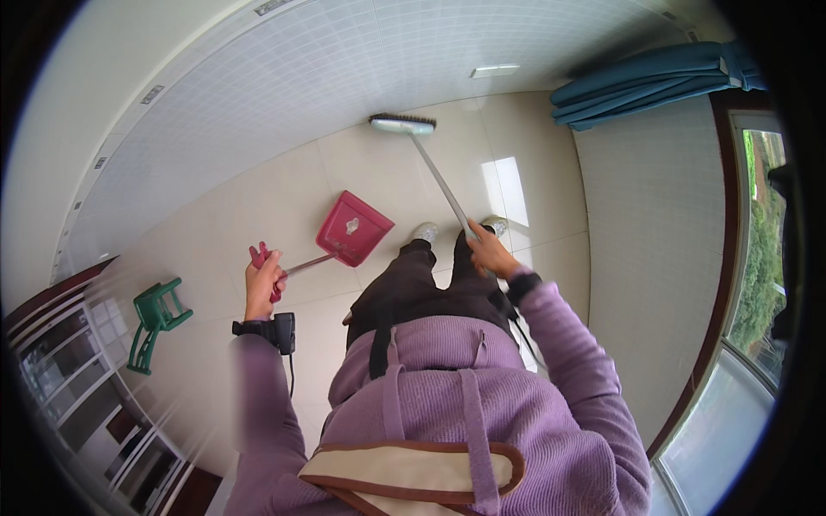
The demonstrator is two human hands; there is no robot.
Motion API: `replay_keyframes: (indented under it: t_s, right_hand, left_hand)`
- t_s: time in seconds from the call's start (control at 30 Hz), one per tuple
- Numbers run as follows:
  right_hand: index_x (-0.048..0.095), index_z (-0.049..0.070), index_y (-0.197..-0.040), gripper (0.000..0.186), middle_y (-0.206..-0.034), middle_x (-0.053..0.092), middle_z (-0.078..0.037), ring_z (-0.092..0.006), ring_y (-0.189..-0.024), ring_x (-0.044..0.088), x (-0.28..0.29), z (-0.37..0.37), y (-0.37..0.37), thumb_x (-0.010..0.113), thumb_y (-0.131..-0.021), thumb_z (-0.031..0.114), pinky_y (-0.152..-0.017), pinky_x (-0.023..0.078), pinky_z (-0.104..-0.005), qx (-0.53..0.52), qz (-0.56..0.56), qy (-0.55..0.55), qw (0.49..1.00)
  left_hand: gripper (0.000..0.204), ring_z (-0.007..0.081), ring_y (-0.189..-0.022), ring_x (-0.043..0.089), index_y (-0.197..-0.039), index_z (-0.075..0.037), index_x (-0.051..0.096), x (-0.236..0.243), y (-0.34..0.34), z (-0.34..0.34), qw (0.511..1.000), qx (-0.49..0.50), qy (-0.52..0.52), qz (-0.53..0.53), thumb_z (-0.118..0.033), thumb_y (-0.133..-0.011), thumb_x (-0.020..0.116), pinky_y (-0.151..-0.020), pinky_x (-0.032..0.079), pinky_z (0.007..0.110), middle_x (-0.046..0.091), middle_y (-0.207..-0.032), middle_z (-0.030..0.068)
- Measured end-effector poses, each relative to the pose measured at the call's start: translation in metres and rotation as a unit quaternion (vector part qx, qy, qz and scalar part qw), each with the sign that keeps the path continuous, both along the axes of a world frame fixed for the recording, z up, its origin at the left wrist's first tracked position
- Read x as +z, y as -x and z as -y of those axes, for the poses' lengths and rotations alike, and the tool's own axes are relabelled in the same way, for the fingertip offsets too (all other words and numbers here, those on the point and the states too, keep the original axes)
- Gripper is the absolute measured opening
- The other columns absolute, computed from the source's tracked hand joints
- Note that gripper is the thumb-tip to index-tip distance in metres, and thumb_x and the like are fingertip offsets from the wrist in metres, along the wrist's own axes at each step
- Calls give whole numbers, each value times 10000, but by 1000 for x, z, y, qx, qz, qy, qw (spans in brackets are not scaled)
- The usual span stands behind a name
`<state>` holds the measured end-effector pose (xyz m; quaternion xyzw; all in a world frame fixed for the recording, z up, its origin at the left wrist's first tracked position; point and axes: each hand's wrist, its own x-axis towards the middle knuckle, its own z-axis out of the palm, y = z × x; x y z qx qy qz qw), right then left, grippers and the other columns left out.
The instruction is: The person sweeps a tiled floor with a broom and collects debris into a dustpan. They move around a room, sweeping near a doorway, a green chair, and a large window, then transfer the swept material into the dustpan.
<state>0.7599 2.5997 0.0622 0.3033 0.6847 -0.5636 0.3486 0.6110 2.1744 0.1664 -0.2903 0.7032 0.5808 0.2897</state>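
- In the head view, I see the person's left hand closed around the red grip of the dustpan; its long handle seems meant to let the pan sit low without stooping.
- The pan is left of the feet, well apart from the shoes, probably to leave the legs free; whether it touches the floor I cannot tell.
- The right hand is wrapped around the handle of the broom, whose head reaches out ahead, close to the foot of the tiled wall, its dark bristles facing that way.
- One tool per hand likely allows each its own angle.
- A green stool is off to the left, clear of both tools.
- The blue curtain hangs bunched beside the window, presumably to let daylight in.
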Motion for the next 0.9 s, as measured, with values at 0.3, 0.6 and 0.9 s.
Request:
replay_keyframes:
  t_s: [0.3,0.6,0.9]
  right_hand:
    - [176,108,-1459,595,-573,506,-101,-185,-413,478,-51,60,6,449,-933,153,-407,437,-326,115,16,97,988]
    - [230,238,-1470,518,-662,385,-4,-46,-454,309,69,17,-66,413,-989,191,-380,321,-181,-157,249,383,876]
    - [184,267,-1481,550,-637,406,-22,-83,-457,350,68,-6,-85,411,-982,224,-389,343,-220,-213,147,207,943]
  left_hand:
    - [204,68,-447,377,-877,-71,538,-4,4,-2,999,25,43,12,-240,-856,649,-395,309,216,388,-557,-45]
    - [235,75,-474,396,-951,-37,551,-1,-4,2,999,4,49,22,-235,-860,638,-395,331,224,419,-603,-22]
    - [145,46,-535,404,-904,-65,567,16,-11,0,982,-156,93,45,-199,-869,608,-435,349,210,436,-647,-36]
